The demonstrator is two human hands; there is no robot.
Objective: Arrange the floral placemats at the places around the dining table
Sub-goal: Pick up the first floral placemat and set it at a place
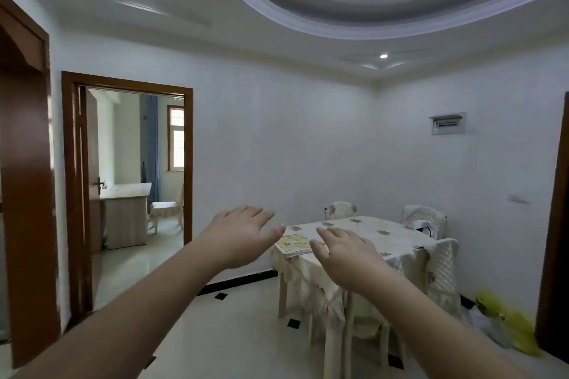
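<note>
A stack of floral placemats (292,244) lies at the near left corner of the dining table (397,238), which wears a cream cloth with leaf prints. My left hand (243,232) is raised in the air, fingers straight, palm down, left of the stack. My right hand (345,251) is stretched forward with spread fingers, in front of the table and partly covering the stack's right edge. Neither hand holds anything. The table stands some way ahead of me.
Covered chairs (340,210) stand at the table's far side, another (440,261) at its right. A yellow bag (505,317) lies on the floor at right. An open doorway (132,181) leads to another room at left. Tiled floor lies between me and the table.
</note>
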